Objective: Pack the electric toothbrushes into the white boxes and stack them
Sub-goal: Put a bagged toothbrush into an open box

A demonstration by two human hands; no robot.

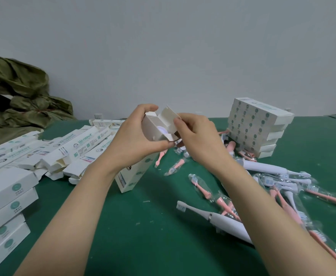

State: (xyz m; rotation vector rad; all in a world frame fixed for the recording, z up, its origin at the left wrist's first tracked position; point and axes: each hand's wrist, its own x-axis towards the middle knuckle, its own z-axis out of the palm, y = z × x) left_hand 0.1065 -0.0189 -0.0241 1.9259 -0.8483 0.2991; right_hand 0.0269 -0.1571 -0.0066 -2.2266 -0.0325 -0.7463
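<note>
Above the middle of the green table (143,226), toward its far edge, both hands hold one white box (153,129) clear of the surface, open end facing the camera. Left hand (131,140): fingers curled over the top of the box, thumb under it, firm clasp. Right hand (199,140): thumb and forefinger pinch the raised end flap (170,116). A pale round toothbrush butt (161,130) shows inside the open mouth. Directly under the left wrist another printed box (135,176) stands tilted on the table. Left half of the surface: a loose spread of empty boxes with open flaps (73,152); at the near left edge a stack of closed boxes (6,206). Far right: a taller stack of closed boxes (256,126), leaning a little, with pink parts lying at its foot. Right side, from the middle to the near edge: a heap of pink brush heads in clear sleeves (201,188), partly hidden by the right forearm. One white electric toothbrush (218,220) lies near the front under that forearm, a second (272,168) farther back. At the far left corner sits a crumpled olive-green bag (20,92), against the grey wall (163,46).
</note>
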